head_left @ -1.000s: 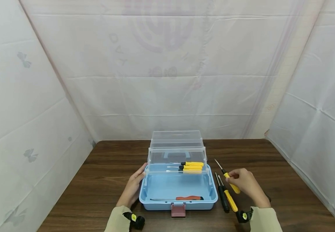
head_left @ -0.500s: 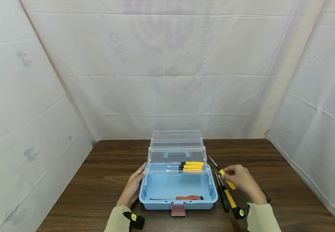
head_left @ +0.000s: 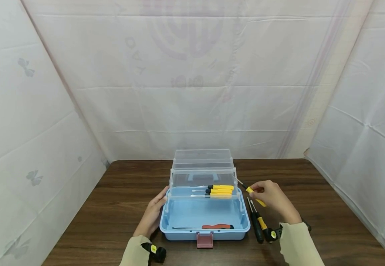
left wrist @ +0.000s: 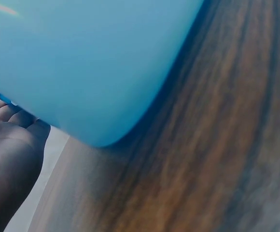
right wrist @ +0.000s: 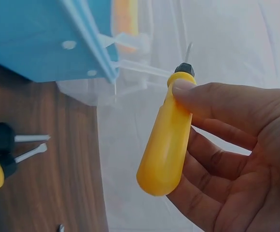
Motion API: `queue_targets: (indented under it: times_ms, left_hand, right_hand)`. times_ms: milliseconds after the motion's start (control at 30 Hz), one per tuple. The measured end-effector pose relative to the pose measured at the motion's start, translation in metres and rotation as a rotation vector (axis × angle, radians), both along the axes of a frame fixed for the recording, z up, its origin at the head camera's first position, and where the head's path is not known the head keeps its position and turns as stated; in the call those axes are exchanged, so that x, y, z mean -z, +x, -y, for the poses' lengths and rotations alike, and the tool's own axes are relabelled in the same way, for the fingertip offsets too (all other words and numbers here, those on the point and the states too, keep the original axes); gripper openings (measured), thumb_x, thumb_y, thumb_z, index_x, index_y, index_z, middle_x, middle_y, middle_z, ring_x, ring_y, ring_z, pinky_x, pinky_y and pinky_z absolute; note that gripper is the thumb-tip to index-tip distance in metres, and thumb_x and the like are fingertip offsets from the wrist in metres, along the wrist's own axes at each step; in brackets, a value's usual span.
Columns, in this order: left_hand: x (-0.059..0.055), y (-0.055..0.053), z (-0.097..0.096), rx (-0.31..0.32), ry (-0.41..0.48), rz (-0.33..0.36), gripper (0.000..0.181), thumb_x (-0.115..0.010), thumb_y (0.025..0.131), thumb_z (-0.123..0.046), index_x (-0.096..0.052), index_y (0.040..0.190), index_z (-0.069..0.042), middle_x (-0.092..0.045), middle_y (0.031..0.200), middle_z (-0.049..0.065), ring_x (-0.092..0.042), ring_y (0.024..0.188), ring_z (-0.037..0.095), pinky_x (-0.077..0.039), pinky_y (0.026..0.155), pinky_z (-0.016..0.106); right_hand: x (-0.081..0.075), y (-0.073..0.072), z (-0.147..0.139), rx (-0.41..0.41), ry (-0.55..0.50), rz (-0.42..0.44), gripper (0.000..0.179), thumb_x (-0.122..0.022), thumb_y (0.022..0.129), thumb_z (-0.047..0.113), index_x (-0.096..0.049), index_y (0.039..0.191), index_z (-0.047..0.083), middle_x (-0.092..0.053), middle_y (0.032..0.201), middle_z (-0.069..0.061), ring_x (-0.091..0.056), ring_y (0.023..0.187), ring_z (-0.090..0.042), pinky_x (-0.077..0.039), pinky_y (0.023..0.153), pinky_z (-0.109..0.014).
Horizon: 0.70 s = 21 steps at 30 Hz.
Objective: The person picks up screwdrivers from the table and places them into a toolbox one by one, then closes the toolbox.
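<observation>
My right hand (head_left: 273,196) pinches a screwdriver (right wrist: 161,150) by its yellow handle, thumb on top near the black collar. Its thin shaft points up and left, toward the clear tray at the toolbox's right side. With fairly straight fingers, my left hand (head_left: 154,214) rests against the left wall of the blue toolbox (head_left: 199,212). The left wrist view shows part of that hand (left wrist: 14,150) by the box rim. Three yellow-handled screwdrivers (head_left: 221,191) lie in the clear tray. A screwdriver with a red handle (head_left: 217,226) lies along the front of the box floor.
Right of the box, a black screwdriver (head_left: 256,225) and a yellow-black screwdriver (head_left: 261,221) lie side by side on the wooden table (head_left: 122,207). A dark object (head_left: 307,224) is partly hidden behind my right wrist. The clear lid (head_left: 203,155) stands raised; white sheets surround the table.
My right hand has carried the yellow screwdriver left and away from me, so its tip reaches the clear tray's right side. My left hand and the toolbox have stayed still.
</observation>
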State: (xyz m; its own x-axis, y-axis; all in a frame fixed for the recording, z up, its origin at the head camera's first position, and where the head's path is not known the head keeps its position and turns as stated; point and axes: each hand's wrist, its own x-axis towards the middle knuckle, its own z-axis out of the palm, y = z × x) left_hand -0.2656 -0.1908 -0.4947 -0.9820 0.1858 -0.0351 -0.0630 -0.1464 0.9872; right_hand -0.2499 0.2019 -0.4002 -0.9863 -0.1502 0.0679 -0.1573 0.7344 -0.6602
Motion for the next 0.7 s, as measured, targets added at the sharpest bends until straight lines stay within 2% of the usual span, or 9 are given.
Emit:
queue_targets:
  times_ms: [433, 700]
  left_hand:
    - [0.002, 0.0, 0.0, -0.001, 0.012, 0.003, 0.054, -0.041, 0.103, -0.021, -0.024, 0.153, -0.01, -0.016, 0.161, 0.01, -0.013, 0.148, 0.031, -0.018, 0.117, 0.051]
    - [0.002, 0.0, 0.0, 0.004, 0.018, -0.001, 0.054, -0.041, 0.103, -0.021, -0.024, 0.153, -0.011, -0.015, 0.161, 0.01, -0.012, 0.148, 0.03, -0.018, 0.118, 0.051]
  right_hand:
    - [-0.014, -0.014, 0.012, -0.076, 0.024, -0.017, 0.023, -0.066, 0.088, 0.01, -0.07, 0.107, -0.002, -0.069, 0.093, -0.009, -0.058, 0.076, -0.015, -0.055, 0.067, -0.03]
    - [-0.018, -0.025, 0.023, -0.113, 0.037, -0.051, 0.018, -0.066, 0.088, 0.008, -0.072, 0.103, 0.001, -0.068, 0.091, -0.008, -0.056, 0.073, -0.016, -0.054, 0.064, -0.028]
